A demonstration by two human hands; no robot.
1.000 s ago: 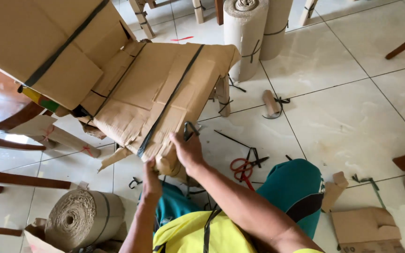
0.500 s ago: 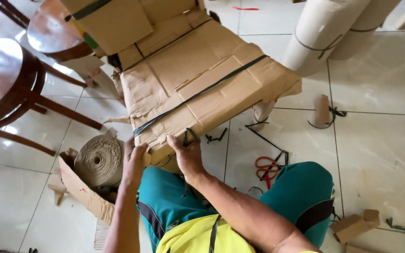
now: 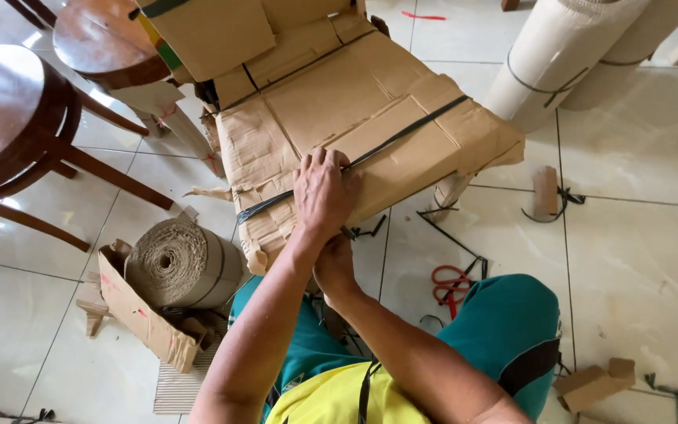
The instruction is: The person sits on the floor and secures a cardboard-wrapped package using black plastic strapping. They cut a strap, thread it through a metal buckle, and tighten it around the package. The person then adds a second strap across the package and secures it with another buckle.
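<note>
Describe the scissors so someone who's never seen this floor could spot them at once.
Start at the big cardboard-wrapped bundle bound with black strapping, which the left hand presses on. Drop to the white tiled floor just below its right corner, beside the teal-clad knee. The scissors lie there: their red loop handles are the only red tool among black strap offcuts.

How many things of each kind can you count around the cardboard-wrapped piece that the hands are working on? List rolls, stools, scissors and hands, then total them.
Corrugated cardboard rolls: 3
Round wooden stools: 2
Red-handled scissors: 1
Hands at the wrapped piece: 2, left hand, right hand
Total: 8
</note>
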